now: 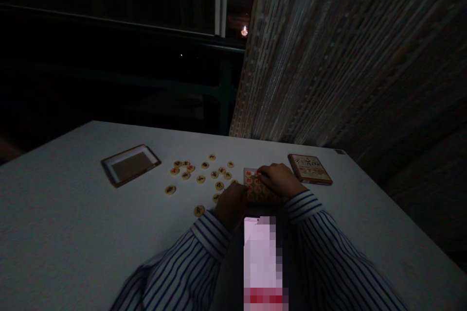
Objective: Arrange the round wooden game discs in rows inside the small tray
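A small tray of round pieces with red characters [257, 188] lies on the white table between my hands. My left hand [232, 203] is at the tray's left edge, its fingers bent and closed; whether they grip the edge or a piece is too dark to tell. Reaching in from the right, my right hand [278, 178] has its fingertips pressed together on a piece in the tray's upper part. Loose round pieces [200, 180], mostly with dark characters and a few with red ones, are scattered left of the tray.
An open shallow box [130, 164] lies at the table's left. A closed box with a printed cover [311, 169] is at the right. A lit phone [260, 257] is below my hands. Behind the white table [73, 214] hangs a string curtain [292, 58].
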